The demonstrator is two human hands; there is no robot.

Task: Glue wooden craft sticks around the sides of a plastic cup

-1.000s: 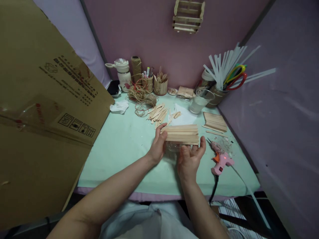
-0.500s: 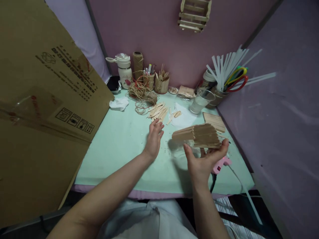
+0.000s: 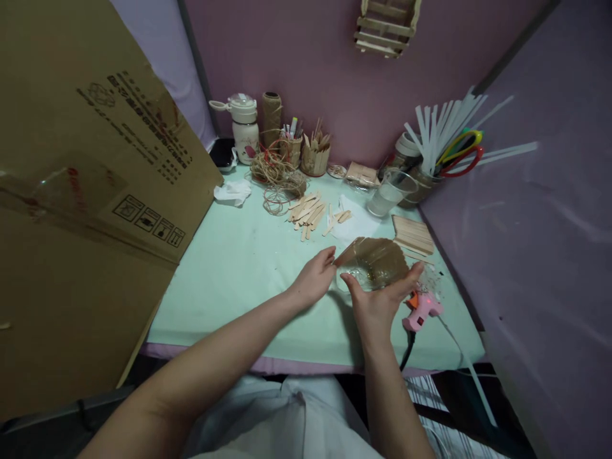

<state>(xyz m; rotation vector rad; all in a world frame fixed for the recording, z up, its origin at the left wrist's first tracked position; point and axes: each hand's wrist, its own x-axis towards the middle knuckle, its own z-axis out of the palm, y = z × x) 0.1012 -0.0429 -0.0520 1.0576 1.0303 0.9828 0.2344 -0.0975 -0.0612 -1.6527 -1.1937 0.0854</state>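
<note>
A clear plastic container (image 3: pixel 356 277) is tilted above the table, with brown craft sticks (image 3: pixel 382 258) set side by side along its wall. My right hand (image 3: pixel 380 306) grips it from the near side, thumb and fingers spread wide around it. At its left edge, my left hand (image 3: pixel 315 277) presses against the container with fingers bent round the side; its thumb is hard to make out. Just right of my right hand lies a pink hot glue gun (image 3: pixel 423 310) with an orange nozzle. Beyond the container is a pile of loose craft sticks (image 3: pixel 308 212).
A large cardboard box (image 3: pixel 95 255) walls off the left. Along the back stand a white bottle (image 3: pixel 246 140), tangled twine (image 3: pixel 275 172), a stick-covered cup (image 3: pixel 315 158) and a clear plastic cup (image 3: pixel 389 194). Scissors (image 3: pixel 463 156) and white glue sticks (image 3: pixel 430 137) stand at right. A stick panel (image 3: pixel 412 234) lies below them.
My left hand has moved right from near the loose sticks to the container's left edge. The container has turned in my right hand, so its clear inside now shows.
</note>
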